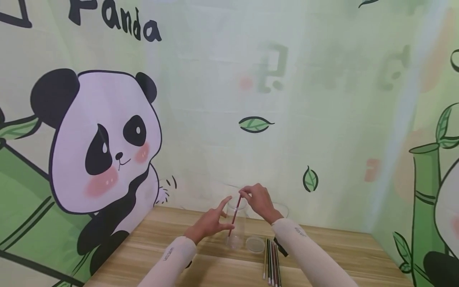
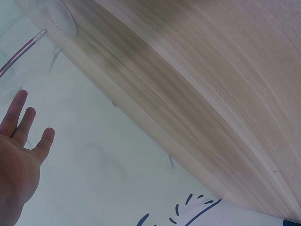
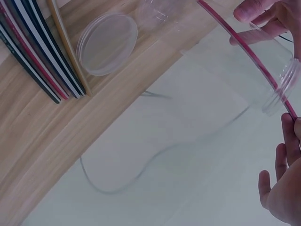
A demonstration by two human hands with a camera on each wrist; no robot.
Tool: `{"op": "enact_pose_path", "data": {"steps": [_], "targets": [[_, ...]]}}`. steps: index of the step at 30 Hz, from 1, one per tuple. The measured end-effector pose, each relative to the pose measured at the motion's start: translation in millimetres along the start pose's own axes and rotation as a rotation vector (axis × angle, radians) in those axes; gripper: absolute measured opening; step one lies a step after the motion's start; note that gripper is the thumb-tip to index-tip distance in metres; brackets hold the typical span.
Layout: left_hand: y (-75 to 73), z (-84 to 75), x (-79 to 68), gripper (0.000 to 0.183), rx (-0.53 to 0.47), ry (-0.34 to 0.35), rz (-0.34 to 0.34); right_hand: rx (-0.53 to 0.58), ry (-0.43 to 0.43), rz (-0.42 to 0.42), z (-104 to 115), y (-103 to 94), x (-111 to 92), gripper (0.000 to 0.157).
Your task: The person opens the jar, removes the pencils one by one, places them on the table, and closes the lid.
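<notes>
In the head view a clear plastic jar (image 1: 241,231) stands upright on the wooden table. My right hand (image 1: 259,201) pinches the upper end of a dark red pencil (image 1: 234,215) above the rim, and the pencil slants down inside the jar. My left hand (image 1: 209,224) is at the jar's left side, its thumb and index finger spread apart; whether they touch the wall is unclear. The left wrist view shows other fingers of that hand (image 2: 21,160) extended. In the right wrist view the pencil (image 3: 244,47) passes through the jar's mouth (image 3: 282,89).
A round clear lid (image 1: 255,244) lies right of the jar. Several pencils (image 1: 273,261) lie side by side nearer the front, beside the right forearm. A fabric backdrop (image 1: 201,119) printed with pandas and leaves hangs behind the table (image 1: 211,263).
</notes>
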State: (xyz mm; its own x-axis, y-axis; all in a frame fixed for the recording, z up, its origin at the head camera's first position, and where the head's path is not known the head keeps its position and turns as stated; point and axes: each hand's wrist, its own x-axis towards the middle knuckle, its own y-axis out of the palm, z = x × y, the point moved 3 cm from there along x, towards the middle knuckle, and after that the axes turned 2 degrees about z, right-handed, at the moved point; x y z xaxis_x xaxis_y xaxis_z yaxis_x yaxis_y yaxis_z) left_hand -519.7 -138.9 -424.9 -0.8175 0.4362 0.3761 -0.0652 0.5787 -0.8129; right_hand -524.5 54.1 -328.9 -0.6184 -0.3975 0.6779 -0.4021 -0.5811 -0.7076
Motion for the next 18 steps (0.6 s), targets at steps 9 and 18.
{"op": "enact_pose_path", "data": {"steps": [9,18], "targets": [[-3.2,-5.1,-1.2,0.102,0.021,0.031,-0.014,0.105,0.082,-0.052,-7.4,-16.4,3.8,0.013],[-2.3,-4.8,-1.3,0.103,0.025,0.013,-0.005,0.167,0.131,-0.070,-18.0,-30.3,10.8,0.016]]}}
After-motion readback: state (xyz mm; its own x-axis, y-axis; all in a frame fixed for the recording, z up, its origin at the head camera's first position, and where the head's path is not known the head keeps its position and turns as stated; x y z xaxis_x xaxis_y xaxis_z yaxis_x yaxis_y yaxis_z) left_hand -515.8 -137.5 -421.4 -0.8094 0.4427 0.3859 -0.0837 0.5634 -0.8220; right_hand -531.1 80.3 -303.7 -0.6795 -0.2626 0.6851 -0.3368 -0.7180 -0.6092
